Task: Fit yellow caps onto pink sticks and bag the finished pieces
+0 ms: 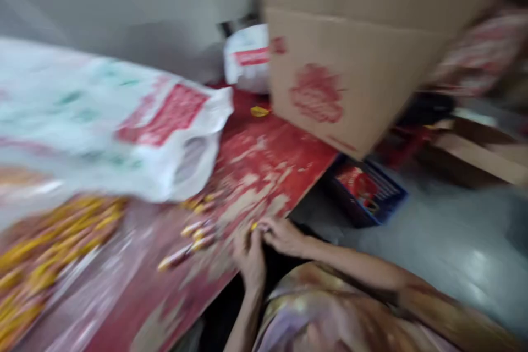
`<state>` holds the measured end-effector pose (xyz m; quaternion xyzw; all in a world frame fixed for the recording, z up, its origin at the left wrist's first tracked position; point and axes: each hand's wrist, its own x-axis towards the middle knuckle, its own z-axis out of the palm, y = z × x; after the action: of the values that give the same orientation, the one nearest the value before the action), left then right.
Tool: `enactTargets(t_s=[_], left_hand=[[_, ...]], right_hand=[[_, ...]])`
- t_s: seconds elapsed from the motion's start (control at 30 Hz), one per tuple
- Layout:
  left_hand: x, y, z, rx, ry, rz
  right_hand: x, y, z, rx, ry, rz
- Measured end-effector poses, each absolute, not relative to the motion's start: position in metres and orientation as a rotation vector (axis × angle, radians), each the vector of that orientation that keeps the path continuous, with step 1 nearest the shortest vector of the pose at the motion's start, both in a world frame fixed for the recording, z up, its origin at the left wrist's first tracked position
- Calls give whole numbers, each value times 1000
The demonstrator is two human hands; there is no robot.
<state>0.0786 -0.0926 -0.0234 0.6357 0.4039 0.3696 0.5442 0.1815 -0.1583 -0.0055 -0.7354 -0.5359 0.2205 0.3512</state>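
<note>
My left hand [249, 256] and my right hand [284, 236] meet at the near edge of the worn red table. Their fingertips are pinched together around a small yellow piece [254, 226], mostly hidden and too blurred to name. Just left of my hands, several small yellow, white and dark red pieces [200, 234] lie loose on the tabletop. Farther left, a large heap of yellow and pinkish-brown pieces [61, 236] rests on clear plastic sheeting [111, 280].
A white printed plastic sack [103, 115] lies across the table's left side. At the back stand a big cardboard box [350, 66] and a smaller white bag [247, 60]. A blue printed box [367, 192] sits on the floor, with an open carton [474, 154] farther right.
</note>
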Motion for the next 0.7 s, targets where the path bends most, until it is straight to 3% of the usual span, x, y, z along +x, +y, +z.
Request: enactTargets(t_s=[0.13, 0.5, 0.6, 0.7], left_hand=[[70, -81, -11, 1253, 999, 1005], [32, -78, -16, 556, 995, 1066], [8, -60, -4, 656, 1036, 1185], [-25, -29, 11, 1133, 1237, 1278]], right_hand=[[176, -139, -24, -1659, -1460, 465], [148, -114, -26, -1507, -1766, 393], [151, -98, -25, -1427, -1860, 271], [151, -75, -17, -1561, -1871, 83]])
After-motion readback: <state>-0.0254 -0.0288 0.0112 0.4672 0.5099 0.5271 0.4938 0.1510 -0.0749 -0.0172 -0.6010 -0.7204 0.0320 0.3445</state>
